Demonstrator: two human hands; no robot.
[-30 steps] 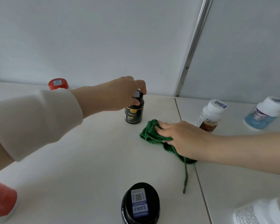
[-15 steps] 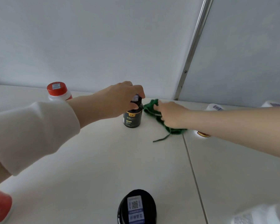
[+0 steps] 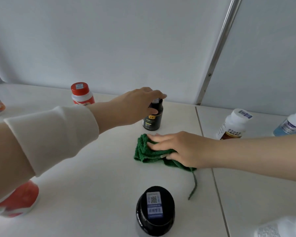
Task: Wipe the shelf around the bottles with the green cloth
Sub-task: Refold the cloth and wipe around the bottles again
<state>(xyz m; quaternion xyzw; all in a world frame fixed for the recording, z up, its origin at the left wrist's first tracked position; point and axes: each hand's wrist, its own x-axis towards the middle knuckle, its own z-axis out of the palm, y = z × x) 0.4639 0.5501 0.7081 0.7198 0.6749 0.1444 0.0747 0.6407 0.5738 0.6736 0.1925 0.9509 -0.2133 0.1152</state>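
Green cloth [image 3: 149, 152] is lying bunched under R hand [image 3: 181, 149], fingers flat and slightly apart, at 6 o'clock of black bottle [image 3: 152, 117], which L hand [image 3: 135, 106] is clamping by its cap; wiping mid-way, rest of shelf [image 3: 92, 194] prob. left.

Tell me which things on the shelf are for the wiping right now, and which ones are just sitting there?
In use:
green cloth, under the right hand
small black bottle, gripped at its cap by the left hand
shelf

Just sitting:
red-capped bottle
black jar
white bottle
blue bottle
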